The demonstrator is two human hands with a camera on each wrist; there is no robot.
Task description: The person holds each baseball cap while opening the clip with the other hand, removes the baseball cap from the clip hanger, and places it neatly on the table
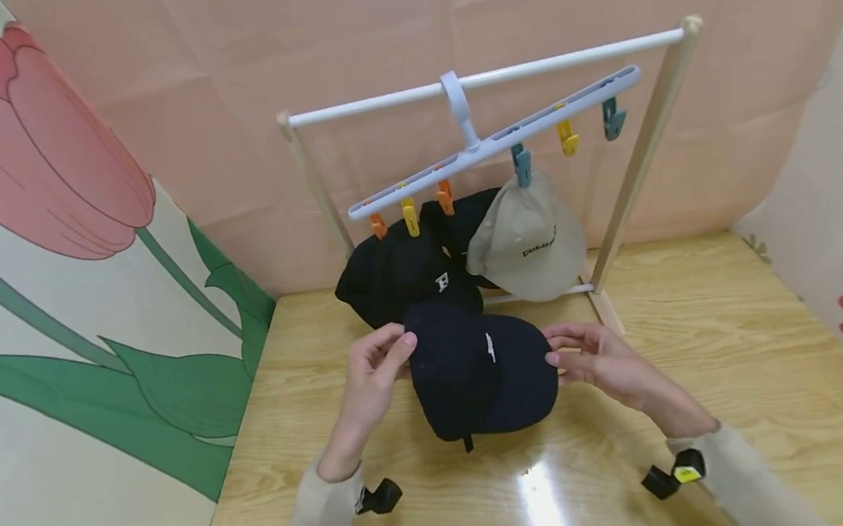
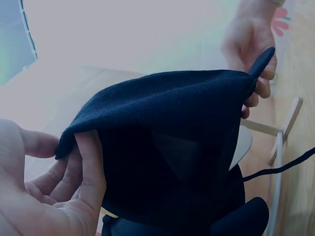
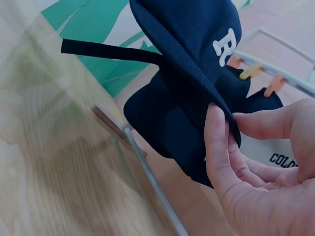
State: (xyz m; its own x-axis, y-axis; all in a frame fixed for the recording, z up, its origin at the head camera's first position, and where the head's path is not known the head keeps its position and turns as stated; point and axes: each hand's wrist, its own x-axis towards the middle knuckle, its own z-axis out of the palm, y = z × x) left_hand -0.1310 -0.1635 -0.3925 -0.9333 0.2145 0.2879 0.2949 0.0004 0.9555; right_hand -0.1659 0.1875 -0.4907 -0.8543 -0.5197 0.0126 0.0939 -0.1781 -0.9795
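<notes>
I hold the dark navy fabric baseball cap (image 1: 462, 380) above the pale wood-grain table (image 1: 736, 336), left hand (image 1: 374, 371) pinching its crown's rim, right hand (image 1: 599, 362) pinching its brim's edge. A black cloth cap (image 1: 400, 277) hangs just behind; tabletop spreads nearer and rightward. The brim points right, long axis sideways.

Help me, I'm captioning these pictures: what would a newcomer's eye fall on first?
At the centre of the head view, a dark cap is held between the left grip and right grip. Behind it, a pale cap hangs from a slanted hanger with colourful clips. A huge pictured tulip fills the upper left.
</notes>
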